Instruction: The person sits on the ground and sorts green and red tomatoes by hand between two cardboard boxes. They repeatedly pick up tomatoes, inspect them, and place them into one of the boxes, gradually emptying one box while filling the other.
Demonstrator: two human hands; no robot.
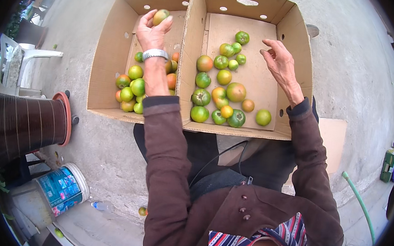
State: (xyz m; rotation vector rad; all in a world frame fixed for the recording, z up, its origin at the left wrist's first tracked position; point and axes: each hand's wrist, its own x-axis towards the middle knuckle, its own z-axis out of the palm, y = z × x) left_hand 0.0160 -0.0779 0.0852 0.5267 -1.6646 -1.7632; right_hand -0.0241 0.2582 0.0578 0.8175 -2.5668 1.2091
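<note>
My left hand (152, 30), with a metal-banded watch (156, 54) at its wrist, holds a green-orange tomato (161, 17) above the left cardboard box (109, 58). Green and reddish tomatoes (138, 87) lie heaped at the near end of that box, partly hidden by my left forearm. Over the right side of the right cardboard box (296, 54) my right hand (277, 56) holds nothing, thumb and fingers apart. Green, yellow and orange tomatoes (236, 92) of mixed sizes lie spread on that box's floor, mostly in its left and near parts.
At the left stand a brown plant pot (29, 121), a white plastic chair (25, 59) and a plastic bucket (64, 189). A bottle (101, 205) lies near the bucket. A flat cardboard piece (331, 142) and a green hose (361, 203) are at the right.
</note>
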